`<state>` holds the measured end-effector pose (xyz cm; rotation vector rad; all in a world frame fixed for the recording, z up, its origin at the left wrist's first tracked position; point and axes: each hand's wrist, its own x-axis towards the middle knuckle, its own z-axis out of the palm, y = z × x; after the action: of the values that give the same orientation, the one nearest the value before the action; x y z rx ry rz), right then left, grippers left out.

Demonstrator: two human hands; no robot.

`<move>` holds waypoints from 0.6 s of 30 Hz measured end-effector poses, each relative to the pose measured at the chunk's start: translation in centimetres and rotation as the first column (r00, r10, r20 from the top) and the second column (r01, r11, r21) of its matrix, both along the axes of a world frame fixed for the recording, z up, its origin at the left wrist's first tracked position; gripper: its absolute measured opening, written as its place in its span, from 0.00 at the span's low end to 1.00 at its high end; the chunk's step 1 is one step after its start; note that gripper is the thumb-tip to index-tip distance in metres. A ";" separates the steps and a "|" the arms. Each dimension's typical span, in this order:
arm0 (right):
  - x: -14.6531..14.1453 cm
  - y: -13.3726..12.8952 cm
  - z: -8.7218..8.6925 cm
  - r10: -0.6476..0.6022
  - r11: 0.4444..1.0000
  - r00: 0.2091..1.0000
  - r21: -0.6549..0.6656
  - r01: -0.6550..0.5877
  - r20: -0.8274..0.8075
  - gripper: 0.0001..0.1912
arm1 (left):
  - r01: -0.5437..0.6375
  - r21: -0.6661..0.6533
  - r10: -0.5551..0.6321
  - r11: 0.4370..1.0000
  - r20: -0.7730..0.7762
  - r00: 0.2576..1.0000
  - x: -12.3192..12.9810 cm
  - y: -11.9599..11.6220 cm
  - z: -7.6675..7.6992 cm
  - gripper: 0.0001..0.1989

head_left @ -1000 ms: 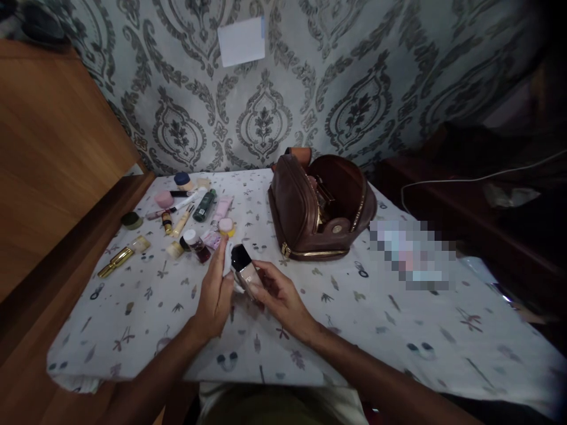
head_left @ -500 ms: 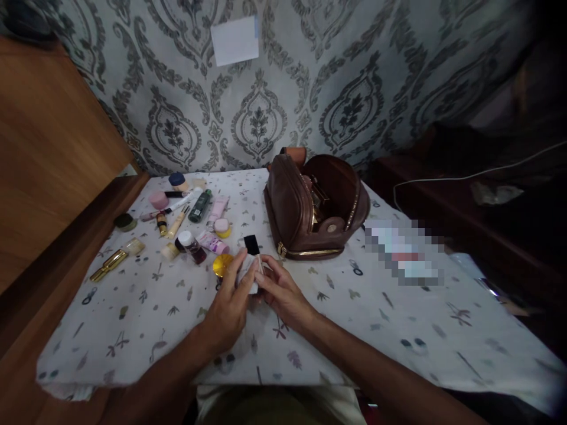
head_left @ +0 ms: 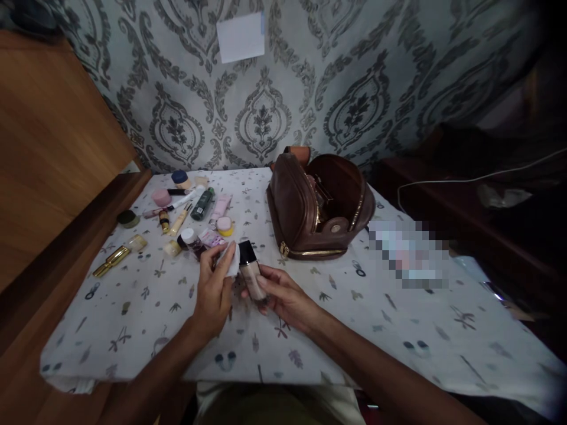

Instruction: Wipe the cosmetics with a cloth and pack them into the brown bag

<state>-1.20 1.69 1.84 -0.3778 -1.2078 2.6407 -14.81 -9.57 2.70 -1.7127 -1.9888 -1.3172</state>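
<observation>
Between the fingers of my right hand (head_left: 286,295) is a foundation bottle (head_left: 251,276), beige with a black cap, tilted a little to the left. My left hand (head_left: 215,289) pinches a crumpled white wipe (head_left: 231,262) just left of the bottle, apart from it. Beyond my left hand stands a small jar with a white lid (head_left: 189,237) and dark red contents, beside a purple patterned tube (head_left: 211,238). A brown makeup bag (head_left: 295,203) gapes open behind my right hand, with some items visible inside.
Several cosmetics lie at the back left, among them a green bottle (head_left: 203,204), a pink tube (head_left: 221,206), a pink jar (head_left: 161,198) and a gold tube (head_left: 111,261). A blurred-out patch (head_left: 407,254) covers something on the right. A wooden panel (head_left: 62,136) borders the left.
My left hand has moved left with the wipe, off the foundation bottle, whose beige body now shows in my right hand. The yellow round item is now hidden behind my left hand.
</observation>
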 end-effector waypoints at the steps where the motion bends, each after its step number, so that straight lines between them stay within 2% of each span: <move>1: 0.0 0.0 0.0 -0.010 1.000 1.000 -0.011 0.010 -0.012 0.25 | 0.012 -0.013 -0.012 1.000 0.015 1.000 -0.1 0.0 0.0 0.29; 4: -0.1 0.0 0.0 -0.066 0.996 0.997 -0.067 0.064 -0.028 0.28 | 0.078 -0.054 -0.076 0.995 0.044 0.996 -0.1 0.0 -0.1 0.30; 8: -0.1 0.3 -0.1 -0.123 0.984 0.991 -0.135 0.116 -0.045 0.21 | 0.192 -0.058 -0.191 0.980 0.015 0.981 0.2 -0.1 -0.3 0.32; 11: -0.1 0.5 0.0 -0.160 0.973 0.986 -0.179 0.148 -0.055 0.20 | 0.244 -0.055 -0.246 0.968 -0.013 0.969 0.4 -0.1 -0.3 0.33; 14: -0.1 0.4 0.1 -0.165 0.972 0.985 -0.175 0.155 -0.044 0.20 | 0.227 -0.042 -0.228 0.973 -0.026 0.973 0.5 -0.1 -0.2 0.33; 18: 0.0 0.3 0.1 -0.125 0.979 0.992 -0.160 0.124 -0.001 0.20 | 0.127 0.000 -0.127 0.992 -0.002 0.992 0.3 -0.2 0.0 0.33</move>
<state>-1.23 1.94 1.90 -0.4501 -0.9393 2.6339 -14.49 -9.76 2.72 -1.8671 -1.9067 -1.3537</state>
